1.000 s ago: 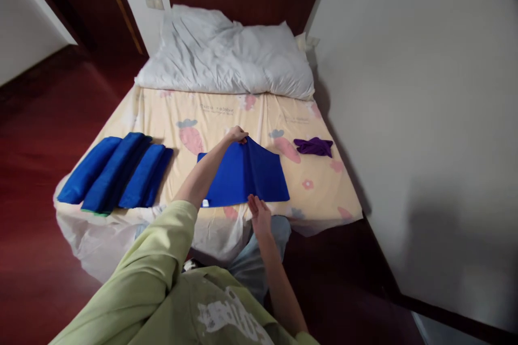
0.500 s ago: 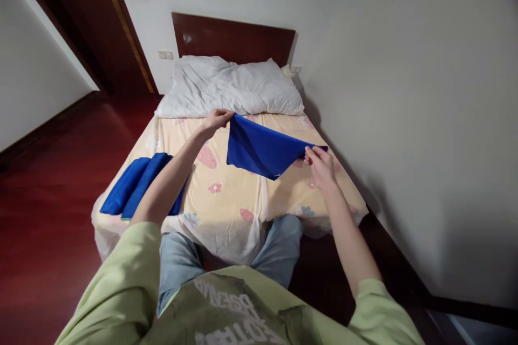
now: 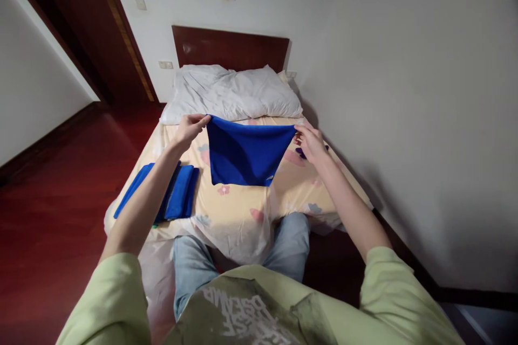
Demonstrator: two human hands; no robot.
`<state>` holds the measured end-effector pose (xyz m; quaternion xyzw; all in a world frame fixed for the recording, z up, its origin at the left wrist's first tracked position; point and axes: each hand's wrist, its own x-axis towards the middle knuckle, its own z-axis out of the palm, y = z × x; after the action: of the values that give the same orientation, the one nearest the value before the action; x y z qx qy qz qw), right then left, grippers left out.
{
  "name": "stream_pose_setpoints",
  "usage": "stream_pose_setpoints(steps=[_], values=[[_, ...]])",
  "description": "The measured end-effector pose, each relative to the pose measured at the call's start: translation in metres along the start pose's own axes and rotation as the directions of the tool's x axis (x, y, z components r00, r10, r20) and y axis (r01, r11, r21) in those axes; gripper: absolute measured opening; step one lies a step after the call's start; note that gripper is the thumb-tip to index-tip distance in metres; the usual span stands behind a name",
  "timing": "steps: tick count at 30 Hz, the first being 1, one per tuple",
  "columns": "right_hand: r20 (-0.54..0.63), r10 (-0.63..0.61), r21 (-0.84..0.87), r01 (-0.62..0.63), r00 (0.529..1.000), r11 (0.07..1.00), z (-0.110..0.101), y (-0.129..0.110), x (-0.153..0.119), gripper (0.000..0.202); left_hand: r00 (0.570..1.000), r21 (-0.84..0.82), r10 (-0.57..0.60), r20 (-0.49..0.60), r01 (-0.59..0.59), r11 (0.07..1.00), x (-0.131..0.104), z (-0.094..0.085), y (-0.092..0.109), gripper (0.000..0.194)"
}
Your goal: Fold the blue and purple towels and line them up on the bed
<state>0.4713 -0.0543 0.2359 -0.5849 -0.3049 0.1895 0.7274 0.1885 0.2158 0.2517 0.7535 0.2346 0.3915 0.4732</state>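
Observation:
A blue cloth (image 3: pixel 246 153), perhaps a towel, hangs stretched between my hands above the bed. My left hand (image 3: pixel 192 128) pinches its upper left corner, closed. At the upper right corner my right hand (image 3: pixel 311 142) is also closed on it in a pinch. The lower edge droops loosely, with a small pale mark near its right corner. Several folded blue cloths (image 3: pixel 182 191) lie side by side on the bed, partly hidden by my left forearm. A small dark purple thing (image 3: pixel 300 153) on the bed is mostly hidden behind my right hand.
The bed carries a cream flowered sheet (image 3: pixel 230 215), and white pillows (image 3: pixel 237 91) lie against the brown headboard (image 3: pixel 230 46). My knees touch its front edge. A white wall (image 3: pixel 424 118) rises at the right; dark red floor (image 3: pixel 60 199) runs along the left.
The right hand has moved up and left, and the left hand to the left, so the cloth's top edge is now nearly level. The dark purple thing shows more separately from the cloth.

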Motion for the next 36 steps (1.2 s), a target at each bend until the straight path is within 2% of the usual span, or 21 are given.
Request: stream_pose_setpoints(steps=[7,12,15,19,22,24,27,29,31,33,34,36], values=[[0.076,0.153,0.021,-0.155,0.985,0.988,-0.001,-0.017,-0.028,0.028,0.993,-0.032,-0.114,0.037,0.115,0.993,-0.035,-0.033,-0.004,0.037],[0.096,0.294,0.043,-0.299,0.951,0.953,0.001,-0.02,-0.037,0.032,0.976,-0.066,-0.191,0.105,0.199,0.978,-0.049,-0.035,-0.01,0.04],[0.057,0.347,0.029,-0.349,0.936,0.937,0.004,-0.007,-0.034,0.031,0.963,-0.069,-0.243,0.121,0.252,0.965,-0.053,-0.03,-0.02,0.043],[0.007,0.39,-0.01,-0.39,0.921,0.921,0.011,0.026,-0.019,0.029,0.937,-0.061,-0.332,0.109,0.34,0.938,-0.05,-0.021,-0.048,0.049],[-0.004,0.417,-0.035,-0.417,0.909,0.908,0.02,0.052,0.0,0.028,0.914,-0.058,-0.399,0.071,0.403,0.914,-0.038,-0.013,-0.073,0.054],[-0.019,0.391,-0.037,-0.392,0.92,0.919,0.029,0.064,0.015,0.026,0.913,-0.062,-0.407,0.02,0.407,0.911,-0.024,-0.01,-0.085,0.056],[-0.02,0.235,-0.041,-0.236,0.972,0.971,0.042,0.068,0.036,0.023,0.955,-0.048,-0.287,-0.076,0.284,0.958,0.001,-0.013,-0.087,0.053],[0.013,0.071,-0.049,-0.07,0.997,0.996,0.046,0.064,0.044,0.022,0.984,0.017,-0.102,-0.149,0.106,0.994,0.011,-0.022,-0.079,0.049],[0.042,-0.102,-0.092,0.105,0.994,0.99,0.042,0.063,0.045,0.024,0.974,0.145,0.109,-0.199,-0.081,0.986,0.01,-0.032,-0.07,0.046],[0.08,-0.222,-0.198,0.234,0.972,0.952,0.032,0.07,0.036,0.026,0.948,0.281,0.259,-0.183,-0.202,0.938,-0.006,-0.039,-0.07,0.045],[0.104,-0.251,-0.257,0.27,0.962,0.928,0.026,0.079,0.028,0.027,0.944,0.328,0.293,-0.152,-0.231,0.916,-0.02,-0.04,-0.075,0.044],[0.148,-0.24,-0.343,0.278,0.959,0.897,0.014,0.107,0.005,0.028,0.96,0.366,0.273,-0.064,-0.232,0.901,-0.057,-0.035,-0.099,0.043]])
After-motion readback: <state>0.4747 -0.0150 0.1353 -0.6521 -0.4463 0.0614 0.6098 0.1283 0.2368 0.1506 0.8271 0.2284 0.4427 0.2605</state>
